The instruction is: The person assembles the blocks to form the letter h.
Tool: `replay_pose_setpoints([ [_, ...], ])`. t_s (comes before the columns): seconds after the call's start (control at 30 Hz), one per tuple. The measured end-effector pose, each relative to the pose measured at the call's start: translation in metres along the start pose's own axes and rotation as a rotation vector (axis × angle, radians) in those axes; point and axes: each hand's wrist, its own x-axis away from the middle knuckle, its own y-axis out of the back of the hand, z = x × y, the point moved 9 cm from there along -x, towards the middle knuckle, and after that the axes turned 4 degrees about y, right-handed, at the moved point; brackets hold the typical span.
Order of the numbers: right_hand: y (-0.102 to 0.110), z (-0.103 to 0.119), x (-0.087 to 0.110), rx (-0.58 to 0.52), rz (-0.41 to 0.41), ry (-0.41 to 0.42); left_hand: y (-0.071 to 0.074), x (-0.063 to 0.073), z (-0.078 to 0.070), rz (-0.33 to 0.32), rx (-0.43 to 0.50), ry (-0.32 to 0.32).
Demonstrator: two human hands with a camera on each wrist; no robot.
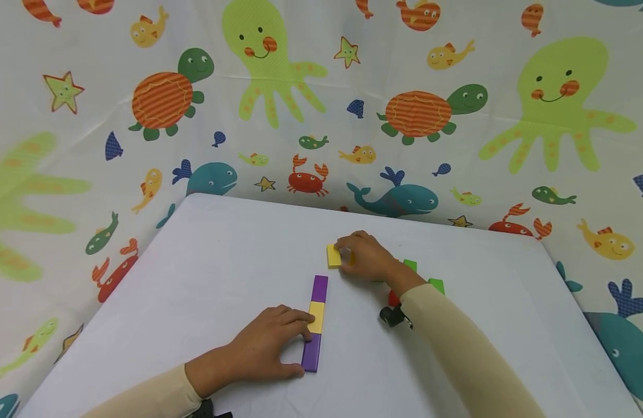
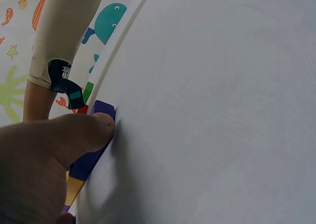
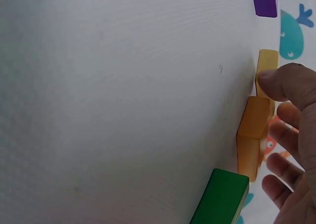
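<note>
In the head view a straight row runs away from me: purple block [image 1: 311, 353], yellow block [image 1: 316, 318], purple block [image 1: 320, 289]. My left hand [image 1: 266, 345] rests along its left side, thumb at the near end and fingertips on the yellow block. The thumb [image 2: 94, 130] presses the near purple block [image 2: 89, 160] in the left wrist view. Beyond the row my right hand [image 1: 368, 257] pinches another yellow block [image 1: 332, 256] near its end. An orange block [image 3: 254, 116] stands close by that thumb in the right wrist view.
Green blocks [image 1: 436, 285] and a red block [image 1: 393, 298] lie partly hidden beneath the right forearm. A green block [image 3: 222, 197] stands nearest the right wrist camera. Behind the white table [image 1: 238, 249] hangs a cloth [image 1: 321, 93] printed with sea animals.
</note>
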Motion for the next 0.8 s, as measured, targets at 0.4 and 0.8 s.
replay_pose_setpoints([
  [0.4, -0.001, 0.002, -0.003, 0.013, 0.008, -0.009, 0.001, 0.001, 0.000, 0.007, 0.004, 0.003],
  [0.8, -0.001, 0.014, -0.005, 0.011, -0.032, 0.061, 0.001, 0.000, 0.001, 0.012, 0.004, 0.008],
])
